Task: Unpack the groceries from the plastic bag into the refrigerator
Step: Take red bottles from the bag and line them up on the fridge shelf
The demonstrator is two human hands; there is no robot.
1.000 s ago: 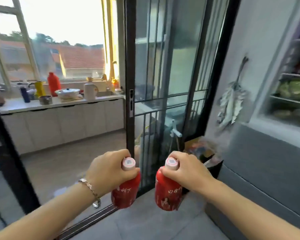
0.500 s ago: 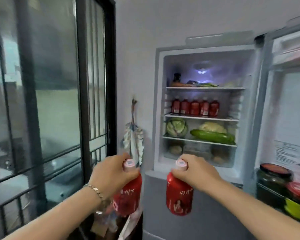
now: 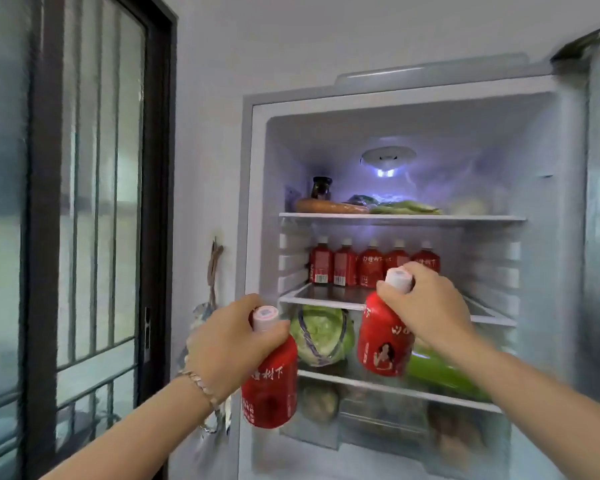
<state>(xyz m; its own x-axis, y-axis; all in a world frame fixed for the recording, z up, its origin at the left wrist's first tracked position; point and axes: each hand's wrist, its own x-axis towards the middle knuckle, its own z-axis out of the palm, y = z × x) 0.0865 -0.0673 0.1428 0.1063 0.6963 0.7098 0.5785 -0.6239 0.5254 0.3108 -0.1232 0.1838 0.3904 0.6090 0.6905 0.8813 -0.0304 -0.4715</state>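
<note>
Refrigerator [image 3: 257, 202] stands open before us, white-walled, its glass shelves flat and clear. Our left hand [image 3: 229, 344] clamps one red-wrapped left bottle [image 3: 271, 386] by the neck, upright, outside the cabinet's left edge; our right hand [image 3: 426, 306] clamps the right bottle [image 3: 383, 344], white cap up, slightly tilted, before the second shelf [image 3: 326, 299]

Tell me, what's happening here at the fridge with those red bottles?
A person stands at the open refrigerator with a red bottle in each hand. The left hand grips one red bottle by its neck, low and outside the fridge. The right hand holds the other bottle up near the front of the second shelf, where five matching bottles already stand in a row at the back. Neither bottle is set down yet.
</note>
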